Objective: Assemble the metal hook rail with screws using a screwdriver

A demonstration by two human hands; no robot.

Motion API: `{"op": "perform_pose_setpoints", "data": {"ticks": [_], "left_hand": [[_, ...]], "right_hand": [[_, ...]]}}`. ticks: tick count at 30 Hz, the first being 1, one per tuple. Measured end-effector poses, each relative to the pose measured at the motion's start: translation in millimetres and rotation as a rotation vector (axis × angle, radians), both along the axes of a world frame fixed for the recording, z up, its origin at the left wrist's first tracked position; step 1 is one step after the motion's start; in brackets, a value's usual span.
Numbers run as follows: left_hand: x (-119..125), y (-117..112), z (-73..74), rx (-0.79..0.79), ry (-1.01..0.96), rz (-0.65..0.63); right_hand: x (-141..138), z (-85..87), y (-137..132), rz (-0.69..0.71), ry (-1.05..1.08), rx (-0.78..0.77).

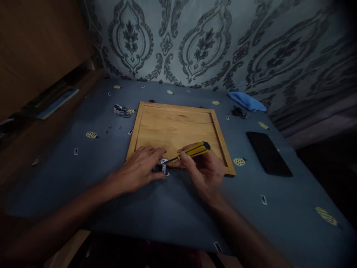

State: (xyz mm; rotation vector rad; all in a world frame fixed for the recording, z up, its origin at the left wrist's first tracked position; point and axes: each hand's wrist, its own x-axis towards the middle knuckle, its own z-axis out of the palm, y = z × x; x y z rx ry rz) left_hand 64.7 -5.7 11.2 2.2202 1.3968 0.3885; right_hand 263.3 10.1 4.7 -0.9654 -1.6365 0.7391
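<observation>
A hinge (164, 166) is apparently being screwed, steadiness needed. A screwdriver (195, 149) is gripped by the right hand (208, 172); left hand (141, 163), grip unclear.

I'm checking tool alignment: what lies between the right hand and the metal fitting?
The head view shows the thin shaft of the screwdriver there, running from the right hand to the metal fitting; tip contact is unclear.

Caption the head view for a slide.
Right hand holds yellow screwdriver to metal hinge at edge of wooden panel, left hand alongside.
</observation>
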Motion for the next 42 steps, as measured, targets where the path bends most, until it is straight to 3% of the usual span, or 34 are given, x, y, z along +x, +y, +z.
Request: {"op": "perform_pose_setpoints", "data": {"ticks": [7,13,23,42], "left_hand": [[0.1,0.8,2.4,-0.031,-0.001,0.011],[-0.2,0.9,3.0,-0.029,-0.014,-0.002],[3.3,2.5,4.3,-0.012,0.019,-0.018],[-1.3,2.9,1.3,-0.020,-0.063,-0.038]], "right_hand": [[-2.7,4.6,0.3,0.124,0.133,-0.096],[-7.7,12.3,4.0,0.133,0.103,-0.116],[-19.1,27.2,11.6,0.177,-0.167,-0.048],[-1.5,37.4,12.7,0.312,-0.104,-0.185]]}}
